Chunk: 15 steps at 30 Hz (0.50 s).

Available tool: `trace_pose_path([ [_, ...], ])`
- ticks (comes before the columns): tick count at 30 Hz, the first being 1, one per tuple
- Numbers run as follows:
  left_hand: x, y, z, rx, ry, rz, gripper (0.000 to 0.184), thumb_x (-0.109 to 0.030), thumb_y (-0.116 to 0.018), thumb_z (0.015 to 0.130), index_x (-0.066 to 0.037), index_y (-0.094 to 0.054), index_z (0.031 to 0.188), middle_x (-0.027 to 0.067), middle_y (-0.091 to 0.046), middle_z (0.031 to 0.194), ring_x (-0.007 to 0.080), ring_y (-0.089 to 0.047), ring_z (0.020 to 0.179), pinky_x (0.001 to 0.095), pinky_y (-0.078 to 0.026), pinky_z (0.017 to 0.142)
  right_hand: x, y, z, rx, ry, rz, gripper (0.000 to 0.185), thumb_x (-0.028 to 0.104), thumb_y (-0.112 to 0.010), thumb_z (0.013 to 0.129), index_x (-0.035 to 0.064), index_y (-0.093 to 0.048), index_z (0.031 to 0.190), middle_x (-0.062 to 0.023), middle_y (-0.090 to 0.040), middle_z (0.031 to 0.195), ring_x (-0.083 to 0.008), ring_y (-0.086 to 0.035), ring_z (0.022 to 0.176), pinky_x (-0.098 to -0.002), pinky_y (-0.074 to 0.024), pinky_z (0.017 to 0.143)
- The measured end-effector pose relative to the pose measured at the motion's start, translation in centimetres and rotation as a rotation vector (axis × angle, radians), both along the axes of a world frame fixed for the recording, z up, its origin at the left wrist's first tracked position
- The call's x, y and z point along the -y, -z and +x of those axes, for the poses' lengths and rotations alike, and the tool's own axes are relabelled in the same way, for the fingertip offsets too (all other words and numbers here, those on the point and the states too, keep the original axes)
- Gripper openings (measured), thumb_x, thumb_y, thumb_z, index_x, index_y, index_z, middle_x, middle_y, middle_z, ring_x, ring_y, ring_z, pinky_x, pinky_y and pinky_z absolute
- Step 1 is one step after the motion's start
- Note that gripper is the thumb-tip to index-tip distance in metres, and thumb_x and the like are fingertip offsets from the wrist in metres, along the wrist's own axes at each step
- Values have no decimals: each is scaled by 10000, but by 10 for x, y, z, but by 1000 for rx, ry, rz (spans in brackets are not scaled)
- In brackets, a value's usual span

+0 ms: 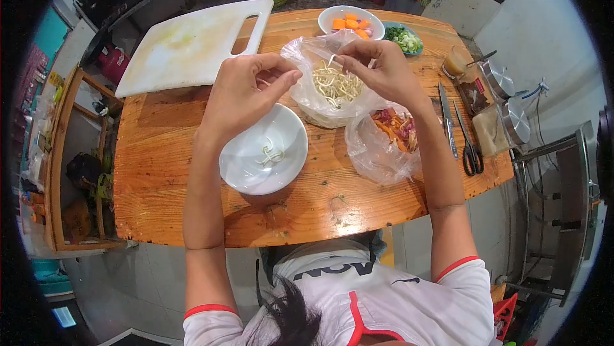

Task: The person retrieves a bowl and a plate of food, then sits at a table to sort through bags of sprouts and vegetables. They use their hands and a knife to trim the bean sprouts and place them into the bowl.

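A clear plastic bag of bean sprouts point(334, 85) stands open near the middle of the wooden table. My right hand point(377, 68) is above the bag's right side, thumb and fingertips pinched on a pale sprout. At the bag's left edge is my left hand point(252, 87), its fingers curled and thumb against the index finger; whatever it may hold is too small to make out. Below my left hand, a white bowl point(243, 160) holds a few sprouts point(271, 154). A second plastic bag point(374, 157), with reddish and orange peelings, lies under my right forearm.
A white cutting board point(182, 48) lies at the back left. Behind the sprouts are a bowl of carrot pieces point(350, 23) and a dish of chopped greens point(403, 39). A knife point(447, 119), scissors point(472, 154), a glass point(455, 63) and jars point(491, 130) line the right side.
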<state>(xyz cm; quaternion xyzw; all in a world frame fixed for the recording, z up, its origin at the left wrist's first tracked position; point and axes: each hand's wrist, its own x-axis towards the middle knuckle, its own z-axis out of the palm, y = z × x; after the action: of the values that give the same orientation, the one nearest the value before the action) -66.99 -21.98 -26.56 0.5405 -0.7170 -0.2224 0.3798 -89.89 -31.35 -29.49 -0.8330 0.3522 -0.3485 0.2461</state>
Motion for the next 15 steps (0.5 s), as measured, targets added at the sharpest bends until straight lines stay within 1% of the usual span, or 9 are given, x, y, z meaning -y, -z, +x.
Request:
trace_pose_path([
  [2, 1, 1, -2, -22, -23, 10, 185, -139, -676, 859, 20, -700, 951, 82, -705, 843, 110, -641, 760, 258, -517, 699, 0, 6, 4, 28, 11, -55, 239, 244, -686, 838, 29, -714, 938, -74, -678, 717, -133, -573, 586, -278, -468, 581],
  [5, 0, -1, -4, -21, -30, 15, 181, -141, -670, 864, 5, -703, 966, 77, -705, 851, 108, -641, 766, 258, -513, 708, 1, 3, 4, 33, 26, -70, 250, 254, -683, 844, 31, -717, 952, -84, -681, 729, -117, -572, 601, -271, -465, 577],
  [8, 2, 0, -5, -34, -49, 14, 181, -144, -670, 864, -8, -705, 978, 70, -706, 862, 100, -640, 775, 254, -509, 708, 4, 2, 1, -23, 11, 120, 252, 255, -673, 860, 27, -722, 956, -77, -683, 746, -95, -584, 646, -261, -469, 600],
  [11, 3, 2, -8, -86, -66, -18, 183, -143, -674, 862, -14, -706, 988, 65, -706, 878, 95, -637, 784, 247, -505, 711, 5, 8, 3, 252, -235, 300, 253, 250, -657, 880, 19, -725, 956, -50, -684, 770, -78, -583, 683, -243, -464, 622],
  [14, 5, 6, -12, -207, -18, -7, 185, -137, -677, 863, -8, -703, 992, 64, -704, 897, 94, -634, 792, 244, -505, 725, -12, -9, 5, 199, -330, 447, 254, 243, -641, 895, 12, -723, 962, -27, -685, 792, -70, -576, 697, -226, -462, 642],
  [15, 5, 8, -13, -255, 9, 7, 185, -135, -678, 863, -4, -703, 992, 64, -703, 903, 94, -633, 794, 244, -505, 731, -17, -11, 7, 189, -348, 452, 253, 241, -641, 894, 12, -724, 961, -28, -686, 794, -69, -577, 699, -227, -464, 643],
])
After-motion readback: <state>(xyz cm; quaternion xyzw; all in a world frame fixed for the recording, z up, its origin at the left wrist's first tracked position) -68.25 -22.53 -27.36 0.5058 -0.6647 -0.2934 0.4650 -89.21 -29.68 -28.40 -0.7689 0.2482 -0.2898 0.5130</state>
